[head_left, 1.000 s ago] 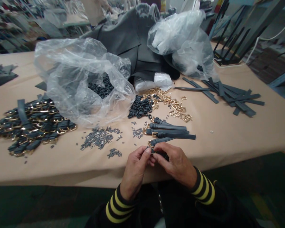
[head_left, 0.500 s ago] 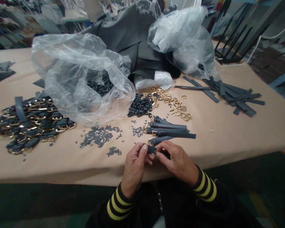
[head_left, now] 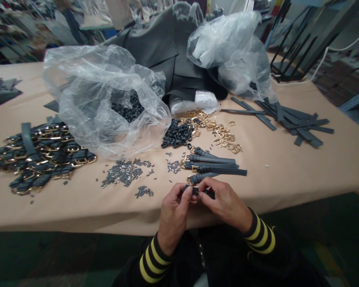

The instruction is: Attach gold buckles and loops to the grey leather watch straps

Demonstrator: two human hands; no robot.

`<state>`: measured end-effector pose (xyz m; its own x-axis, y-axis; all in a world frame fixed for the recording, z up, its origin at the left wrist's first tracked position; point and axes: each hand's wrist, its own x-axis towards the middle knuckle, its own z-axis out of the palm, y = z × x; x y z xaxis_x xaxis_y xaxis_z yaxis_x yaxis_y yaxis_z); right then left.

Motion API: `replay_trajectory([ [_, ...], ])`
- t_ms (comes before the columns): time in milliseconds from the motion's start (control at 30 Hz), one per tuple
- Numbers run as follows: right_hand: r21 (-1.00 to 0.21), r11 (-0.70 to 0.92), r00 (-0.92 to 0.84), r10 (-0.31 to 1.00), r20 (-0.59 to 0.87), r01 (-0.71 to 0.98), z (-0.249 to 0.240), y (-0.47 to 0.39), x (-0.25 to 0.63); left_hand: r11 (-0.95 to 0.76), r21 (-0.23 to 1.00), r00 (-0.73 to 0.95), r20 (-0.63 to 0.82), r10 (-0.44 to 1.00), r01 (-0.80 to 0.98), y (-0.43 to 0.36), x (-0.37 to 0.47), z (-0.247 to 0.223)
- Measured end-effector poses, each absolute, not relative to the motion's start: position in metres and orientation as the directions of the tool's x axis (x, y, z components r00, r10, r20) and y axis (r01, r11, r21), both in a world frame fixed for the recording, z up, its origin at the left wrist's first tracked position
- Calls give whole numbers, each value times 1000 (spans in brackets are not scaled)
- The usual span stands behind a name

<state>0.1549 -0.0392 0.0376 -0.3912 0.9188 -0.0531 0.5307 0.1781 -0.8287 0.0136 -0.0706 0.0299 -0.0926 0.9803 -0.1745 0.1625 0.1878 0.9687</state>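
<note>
Hands [head_left: 174, 209] pinch a dark strap [head_left: 194, 191] near buckled straps [head_left: 224, 170]

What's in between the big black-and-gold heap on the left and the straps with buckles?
A big scatter of tiny grey pieces nearer the heap, and a small scatter beside the buckled straps. The head view shows this.

Held strap [head_left: 194, 191] was dark slate grey. Straps [head_left: 224, 171] on the bench [head_left: 287, 171] were the same slate, with gold buckles [head_left: 194, 169]. Loops [head_left: 176, 133] were near-black grey; small bits [head_left: 124, 172] dark grey, a few silvery. Bench was plain tan. Sleeves [head_left: 287, 259] were black, cuffs [head_left: 261, 235] ringed in yellow stripes. Cable [head_left: 326, 50] was white.
</note>
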Motion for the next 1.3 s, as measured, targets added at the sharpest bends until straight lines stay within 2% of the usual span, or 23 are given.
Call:
replay_trajectory([
  [100, -824, 154, -363, 929, -66, 545, 36, -37, 154, 10, 946, -73, 14, 997, 324, -76, 18, 30],
  [167, -842, 124, -328, 942, -66, 525, 34, -37, 154, -73, 935, -49, 96, 994, 348, -77, 20, 31],
  [233, -889, 69, -302, 950, -79, 453, 30, -38, 154, -19, 971, -53, 33, 998, 239, -76, 19, 34],
  [300, -946, -7, -335, 934, -121, 323, 29, -38, 156, 136, 990, -27, -137, 990, -32, -72, 16, 37],
  [367, -975, -88, -406, 899, -165, 203, 30, -39, 158, 299, 906, 75, -290, 954, -299, -68, 12, 39],
  [433, -980, -136, -458, 868, -189, 148, 32, -39, 159, 414, 820, 173, -376, 910, -395, -65, 9, 40],
  [600, -969, -83, -474, 860, -188, 234, 35, -39, 162, 543, 765, 371, -420, 828, -347, -66, 6, 35],
  [767, -946, -41, -470, 860, -197, 323, 33, -39, 164, 583, 731, 447, -415, 792, -355, -67, 0, 27],
  [900, -964, -159, -537, 805, -250, 211, 34, -40, 163, 648, 656, 517, -429, 741, -386, -66, -2, 24],
  [1033, -949, -302, -606, 739, -294, 92, 36, -39, 166, 666, 603, 491, -460, 740, -439, -66, -2, 24],
  [1167, -951, -289, -643, 708, -291, 112, 38, -37, 170, 664, 620, 482, -468, 740, -418, -66, -2, 24],
  [1300, -951, -290, -674, 683, -282, 103, 36, -35, 173, 665, 613, 547, -411, 729, -426, -67, -5, 21],
])
